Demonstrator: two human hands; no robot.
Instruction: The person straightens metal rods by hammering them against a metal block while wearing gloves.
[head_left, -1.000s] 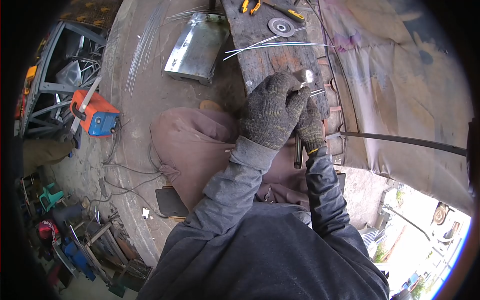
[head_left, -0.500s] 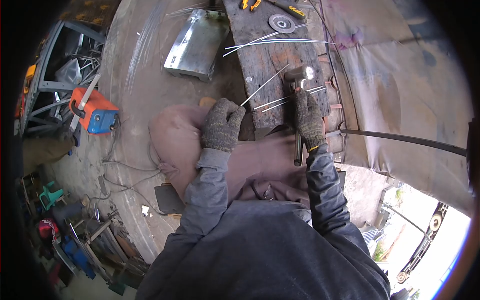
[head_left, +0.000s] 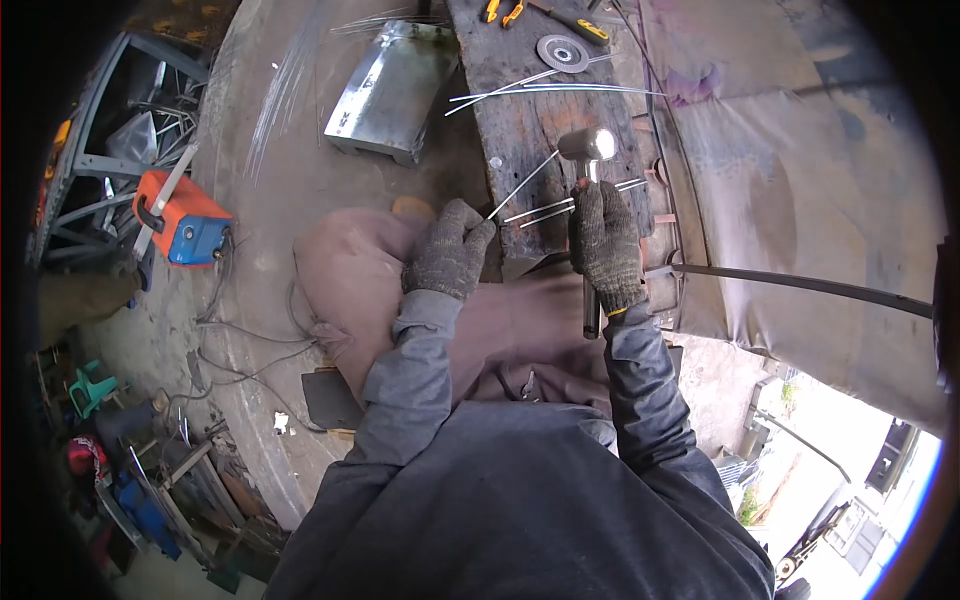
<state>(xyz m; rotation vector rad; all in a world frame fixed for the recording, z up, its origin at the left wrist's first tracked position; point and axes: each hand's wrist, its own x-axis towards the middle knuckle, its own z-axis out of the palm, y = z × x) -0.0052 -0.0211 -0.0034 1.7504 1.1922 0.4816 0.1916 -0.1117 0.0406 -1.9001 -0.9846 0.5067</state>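
- Left hand (head_left: 450, 255), grey knit glove, grip pinched on the near end of a thin metal rod (head_left: 522, 185); rod slants up toward 1 o'clock across the worktop (head_left: 520, 110) and ends just beside the hammer head.
- Right hand (head_left: 603, 243), same kind of glove, grip wrapped tight round the hammer (head_left: 590, 150) handle; shiny metal head up at 12 o'clock from the fist, over the worktop; dark handle end sticks out below the fist toward 6 o'clock.
- Two short rods (head_left: 575, 203) lie side by side on the worktop between the hands, touching or nearly touching the right glove's fingers; can't tell which.
- Worktop is a dark worn wooden plank, running from the person's lap up to 12 o'clock.
- Far end of the worktop: grinding disc (head_left: 563, 52), yellow-handled pliers (head_left: 500, 10), long thin rods (head_left: 545, 90) fanned across the plank.
- At 11 o'clock from the left hand, on the concrete ground: bent sheet-metal piece (head_left: 390, 90).
- At 9 o'clock, well apart: orange and blue welding machine (head_left: 185, 220) with cables trailing on the ground.
- At 3 o'clock from the right hand: dark metal bar (head_left: 800, 283) running off right, over a stained tarp (head_left: 800, 150).
- Brown cloth (head_left: 360, 270) covers the person's lap under both forearms.
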